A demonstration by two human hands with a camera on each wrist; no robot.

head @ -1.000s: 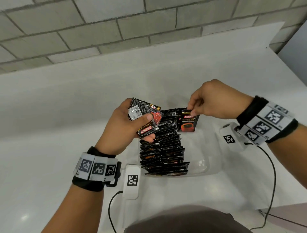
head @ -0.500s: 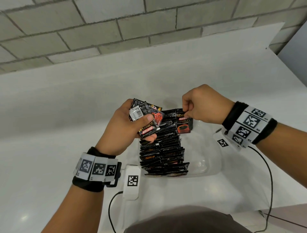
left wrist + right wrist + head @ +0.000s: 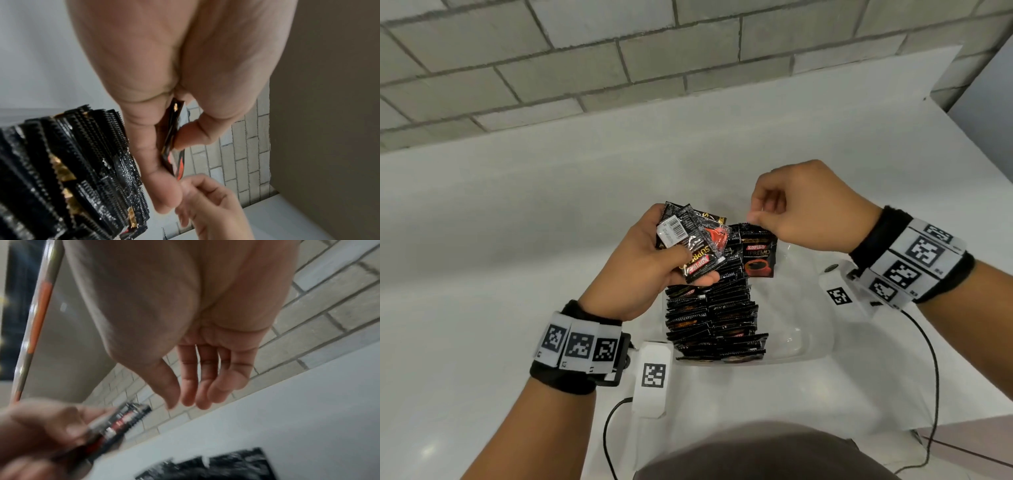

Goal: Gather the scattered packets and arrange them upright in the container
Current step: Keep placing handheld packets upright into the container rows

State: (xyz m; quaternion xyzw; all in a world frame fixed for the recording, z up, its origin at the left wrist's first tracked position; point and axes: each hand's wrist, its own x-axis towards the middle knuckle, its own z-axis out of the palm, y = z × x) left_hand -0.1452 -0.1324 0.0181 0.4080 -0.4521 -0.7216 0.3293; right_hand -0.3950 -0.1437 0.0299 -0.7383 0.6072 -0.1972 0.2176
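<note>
In the head view, a clear plastic container (image 3: 810, 342) holds a long row of black packets (image 3: 715, 315) standing upright. A black Kopiko packet (image 3: 758, 255) stands at the row's far end. My right hand (image 3: 758, 212) hovers just above it, and the right wrist view shows its fingers (image 3: 197, 386) relaxed and holding nothing. My left hand (image 3: 688, 263) grips a small bundle of packets (image 3: 690, 240) over the container's far left corner, thumb on top. In the left wrist view the bundle (image 3: 171, 139) is pinched edge-on beside the row (image 3: 72, 170).
The container sits on a white table (image 3: 517, 240) against a grey brick wall (image 3: 619, 68). The table's right edge (image 3: 979, 164) drops off beyond my right arm. Black cables (image 3: 931, 377) trail from both wristbands toward the near edge.
My right hand set the Kopiko packet at the far end of the row, let go and lifted slightly. The left hand kept its bundle in place.
</note>
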